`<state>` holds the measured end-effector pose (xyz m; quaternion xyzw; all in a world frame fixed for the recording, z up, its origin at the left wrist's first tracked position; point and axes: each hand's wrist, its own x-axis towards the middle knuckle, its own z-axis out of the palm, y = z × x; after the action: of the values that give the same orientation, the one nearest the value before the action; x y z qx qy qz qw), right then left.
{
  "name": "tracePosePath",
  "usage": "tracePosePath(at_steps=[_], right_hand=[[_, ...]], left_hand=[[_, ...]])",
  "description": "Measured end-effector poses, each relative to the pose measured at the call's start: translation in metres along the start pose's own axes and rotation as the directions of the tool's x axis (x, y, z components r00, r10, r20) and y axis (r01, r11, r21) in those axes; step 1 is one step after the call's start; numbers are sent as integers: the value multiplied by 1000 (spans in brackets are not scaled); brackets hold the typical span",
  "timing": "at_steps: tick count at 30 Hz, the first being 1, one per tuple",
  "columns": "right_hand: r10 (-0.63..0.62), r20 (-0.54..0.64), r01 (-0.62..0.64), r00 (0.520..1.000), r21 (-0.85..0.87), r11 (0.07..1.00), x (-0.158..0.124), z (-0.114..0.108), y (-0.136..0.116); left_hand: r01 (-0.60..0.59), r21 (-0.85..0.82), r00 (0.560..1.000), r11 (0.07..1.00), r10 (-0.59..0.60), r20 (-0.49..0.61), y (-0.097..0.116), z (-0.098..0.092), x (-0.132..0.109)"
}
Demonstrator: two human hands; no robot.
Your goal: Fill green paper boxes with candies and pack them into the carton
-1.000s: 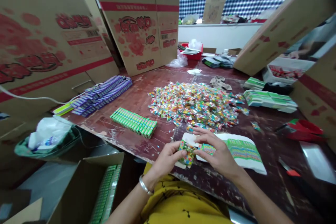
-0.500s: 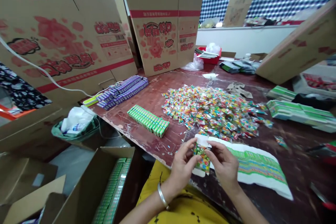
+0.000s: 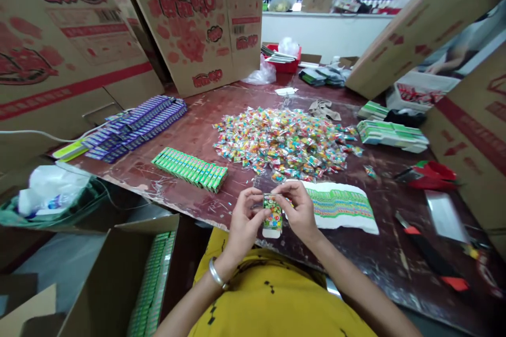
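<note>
item held: one small candy carton [image 3: 272, 218], packed with coloured wrapped sweets that show on its face, white flap at the lower end.

grip: left hand [image 3: 244, 221] pinches the carton's left edge with thumb and fingertips. right hand [image 3: 300, 210] pinches the right edge and top corner. both hands are closed narrow on it. the carton stands upright between them, clear of the table [image 3: 395, 253] and over its near edge.

change noted: a second ago the carton lay slanted and low, my right hand spread over it and over the flat printed cartons [image 3: 340, 205]. half a second ago it was lifted and turning. now it is square to me, held evenly from both sides, top end under my fingertips.

judgement: the contents look seated and handling has shifted to the carton's top end.

surroundings: the flat printed cartons lie just right of my right hand. the loose candy pile [image 3: 282, 142] is just beyond the grip, the row of green boxes [image 3: 192, 168] beyond and left, the purple boxes [image 3: 136, 126] farther left. an open cardboard case [image 3: 118, 274] of green boxes sits below my left forearm.
</note>
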<state>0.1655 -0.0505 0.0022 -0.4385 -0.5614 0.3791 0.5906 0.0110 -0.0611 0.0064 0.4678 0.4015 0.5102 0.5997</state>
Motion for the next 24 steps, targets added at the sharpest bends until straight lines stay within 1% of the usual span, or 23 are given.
tracePosePath(at_steps=[2,4,6,9,11,13,15,16,18,20,22,24], right_hand=[[-8,87,9,996,-8,1000,5,-2,-4],[25,156,-24,987,-9,1000,10,-4,-8],[131,182,-129,975,-21,991,15,-7,-12],[280,225,-271,933,-70,960,24,-12,-13],[322,255,-311,912,-84,947,30,-15,-12],[339,274,-328,900,-86,941,35,-17,-10],[323,277,-309,905,-92,947,35,-18,-10],[297,277,-279,914,-102,955,34,-18,-11],[222,278,-187,935,-145,972,26,-15,-13],[158,286,-104,945,-195,975,17,-13,-16],[132,309,-61,942,-228,972,12,-13,-16],[140,358,-42,923,-267,963,16,-19,-13]], left_hand=[[3,-6,1000,1000,-3,-26,-1,0,0],[1,24,1000,1000,0,-28,-1,0,-1],[0,64,1000,998,1,-15,0,-1,-2],[-4,126,1000,992,2,16,3,-3,-3],[8,162,999,987,-15,42,4,-5,-4],[25,178,997,984,-37,62,6,-6,-4],[39,178,997,983,-51,65,7,-7,-4],[45,181,997,983,-56,57,7,-7,-4],[57,192,997,980,-64,34,8,-7,-4],[55,194,998,979,-60,19,7,-7,-4],[57,173,998,983,-61,16,5,-7,-4],[69,146,997,987,-71,6,2,-9,-1]])
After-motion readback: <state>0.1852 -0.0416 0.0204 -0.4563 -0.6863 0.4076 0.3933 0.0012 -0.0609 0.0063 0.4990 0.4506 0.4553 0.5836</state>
